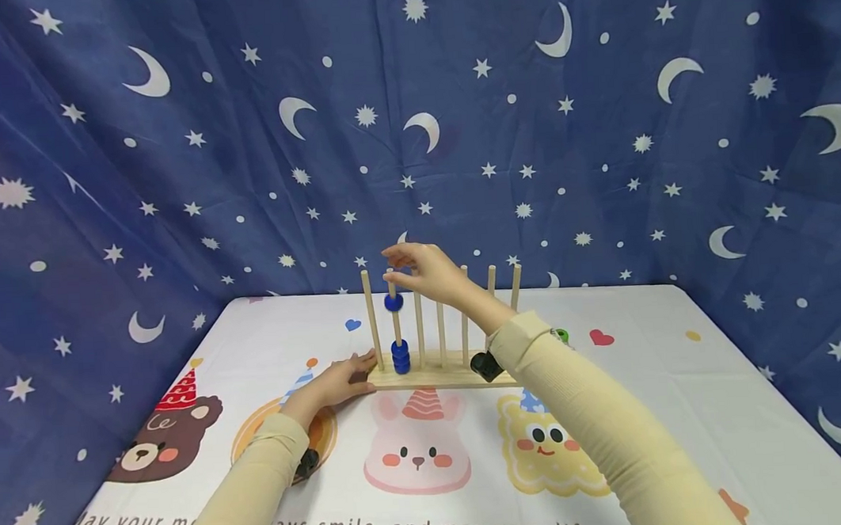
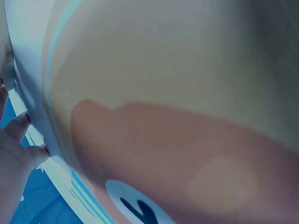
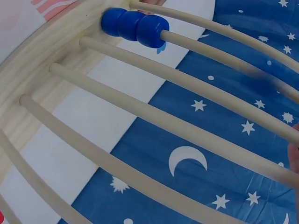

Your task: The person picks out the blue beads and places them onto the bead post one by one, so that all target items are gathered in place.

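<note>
A wooden peg stand [image 1: 434, 377] with a row of upright pegs is on the table. Blue beads [image 1: 400, 357] are stacked at the foot of the second peg from the left; they also show in the right wrist view [image 3: 135, 25]. Another blue bead [image 1: 393, 302] is around that peg higher up, apart from the stack, and looks blurred in the right wrist view. My right hand [image 1: 424, 272] is at the top of this peg, thumb and fingers parted, just above the upper bead. With thumb and fingers, my left hand [image 1: 339, 379] holds the left end of the stand's base.
A green object [image 1: 561, 335] shows partly behind my right sleeve. The printed white tablecloth [image 1: 656, 409] covers the table, and a blue curtain [image 1: 601, 166] with moons and stars hangs behind it. Black wrist cameras [image 1: 486, 366] are on both arms.
</note>
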`<state>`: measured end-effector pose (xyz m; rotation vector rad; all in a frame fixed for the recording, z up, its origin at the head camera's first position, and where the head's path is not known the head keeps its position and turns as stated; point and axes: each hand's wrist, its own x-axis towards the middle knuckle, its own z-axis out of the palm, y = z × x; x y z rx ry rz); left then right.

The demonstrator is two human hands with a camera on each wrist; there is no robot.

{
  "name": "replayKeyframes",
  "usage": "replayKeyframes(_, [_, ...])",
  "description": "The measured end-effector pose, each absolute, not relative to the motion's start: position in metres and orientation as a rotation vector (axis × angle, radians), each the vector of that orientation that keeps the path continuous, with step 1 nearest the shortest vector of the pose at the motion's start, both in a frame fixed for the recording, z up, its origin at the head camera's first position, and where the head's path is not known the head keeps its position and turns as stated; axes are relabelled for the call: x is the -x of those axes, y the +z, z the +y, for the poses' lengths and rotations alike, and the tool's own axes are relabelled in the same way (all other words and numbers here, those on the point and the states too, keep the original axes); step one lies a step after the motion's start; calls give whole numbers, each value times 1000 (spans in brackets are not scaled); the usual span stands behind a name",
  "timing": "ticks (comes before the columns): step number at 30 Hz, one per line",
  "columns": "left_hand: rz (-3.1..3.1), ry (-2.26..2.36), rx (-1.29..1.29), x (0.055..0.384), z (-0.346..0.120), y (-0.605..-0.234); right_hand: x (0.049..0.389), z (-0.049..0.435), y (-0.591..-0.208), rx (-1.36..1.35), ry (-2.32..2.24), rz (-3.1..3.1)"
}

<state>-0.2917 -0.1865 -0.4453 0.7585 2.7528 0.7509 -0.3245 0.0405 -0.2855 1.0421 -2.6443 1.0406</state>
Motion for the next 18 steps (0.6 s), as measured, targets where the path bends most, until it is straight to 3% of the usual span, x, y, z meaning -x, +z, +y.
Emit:
replayKeyframes(9, [2762,758,-762,284,-187,-449,317,37,-293,-1035,820,-2609])
replayKeyframes(18, [2785,732,-751,292,-187,-449,319,43,-288,-1055,966,-2531])
